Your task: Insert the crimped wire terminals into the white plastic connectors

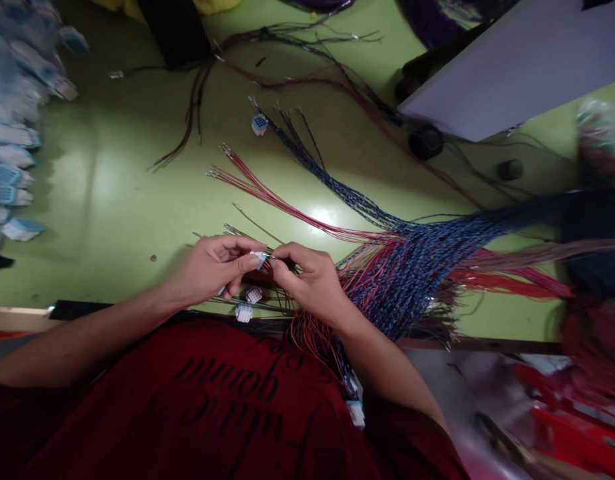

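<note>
My left hand (215, 267) is closed on a small white and blue connector (260, 257) at the near edge of the green table (112, 200). My right hand (310, 277) pinches a thin wire at the connector's right side, fingers closed. Both hands meet just above my red shirt. Two more small white connectors (248, 303) lie under the hands at the table edge. A big bundle of blue twisted wires (412, 267) and red wires (287, 203) fans out from the right toward my hands.
Stacks of white and blue connectors (12, 153) line the far left. One loose connector (259, 123) lies mid-table. Dark and brown wires (192, 113) spread at the back. A grey board (512, 67) covers the top right, with two black round parts (426, 141) near it.
</note>
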The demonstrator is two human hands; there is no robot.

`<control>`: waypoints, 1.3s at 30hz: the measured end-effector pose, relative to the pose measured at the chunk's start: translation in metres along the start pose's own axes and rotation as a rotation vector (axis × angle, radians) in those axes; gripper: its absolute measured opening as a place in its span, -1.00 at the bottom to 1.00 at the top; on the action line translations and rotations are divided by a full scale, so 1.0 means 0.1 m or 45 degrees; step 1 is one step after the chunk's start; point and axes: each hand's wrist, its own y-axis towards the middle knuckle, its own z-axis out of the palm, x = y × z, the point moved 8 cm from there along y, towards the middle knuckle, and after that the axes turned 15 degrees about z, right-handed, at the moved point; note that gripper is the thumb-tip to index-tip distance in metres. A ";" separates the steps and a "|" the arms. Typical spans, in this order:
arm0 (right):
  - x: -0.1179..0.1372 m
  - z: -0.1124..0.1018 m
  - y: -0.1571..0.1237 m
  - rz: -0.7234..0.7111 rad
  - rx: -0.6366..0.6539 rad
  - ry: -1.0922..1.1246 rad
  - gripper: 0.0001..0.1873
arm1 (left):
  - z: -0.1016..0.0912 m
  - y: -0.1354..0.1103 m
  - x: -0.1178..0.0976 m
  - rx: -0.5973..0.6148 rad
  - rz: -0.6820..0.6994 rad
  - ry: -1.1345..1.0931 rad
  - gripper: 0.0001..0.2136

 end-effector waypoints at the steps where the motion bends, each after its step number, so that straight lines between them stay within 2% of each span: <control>1: 0.00 0.02 0.00 -0.003 0.016 0.007 -0.85 | 0.01 0.00 0.00 0.007 0.001 0.009 -0.71; 9: -0.09 -0.01 0.03 0.138 -0.015 0.090 -0.92 | -0.03 0.01 0.01 -0.018 0.005 -0.012 -0.73; 19: -0.07 0.05 0.02 0.092 -0.015 0.013 -0.88 | -0.01 0.02 0.00 -0.028 0.032 0.054 -0.73; 28: -0.07 -0.01 0.00 0.139 -0.054 0.056 -0.87 | -0.02 0.02 -0.06 -0.018 0.065 0.041 -0.77; 34: -0.05 0.02 0.01 0.042 -0.099 -0.085 -0.87 | -0.02 0.02 -0.04 -0.019 0.040 0.080 -0.78; 39: -0.05 0.04 0.00 0.033 -0.103 -0.120 -0.87 | -0.02 0.02 -0.03 -0.036 0.033 0.104 -0.79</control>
